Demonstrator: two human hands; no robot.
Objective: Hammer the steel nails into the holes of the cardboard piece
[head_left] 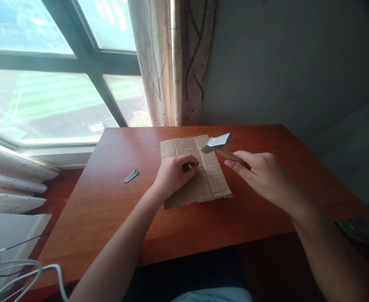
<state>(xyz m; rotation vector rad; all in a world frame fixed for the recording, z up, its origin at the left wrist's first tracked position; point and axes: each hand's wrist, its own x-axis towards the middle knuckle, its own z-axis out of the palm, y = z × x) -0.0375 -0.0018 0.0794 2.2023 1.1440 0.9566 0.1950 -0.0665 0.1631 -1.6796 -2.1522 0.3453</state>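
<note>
My right hand (260, 172) is wrapped round the wooden handle of a hammer (217, 142), its metal head raised just above the right side of a cardboard sheet (190, 191). My left hand (178, 172) rests on the sheet with thumb and forefinger pinched together. Between those fingertips is a thin dark piece that looks like a nail, mostly hidden by the fingers. It is beside a patterned area of small dark holes or dots (187, 147) on the cardboard. Several loose nails (131, 176) lie together on the table to the left of the sheet.
The reddish-brown wooden table (109, 209) carries the cardboard near its middle. Behind it are a window (58, 96), a curtain (172, 63) and a grey wall (281, 63). White cables (50, 266) loop by the table's front left corner.
</note>
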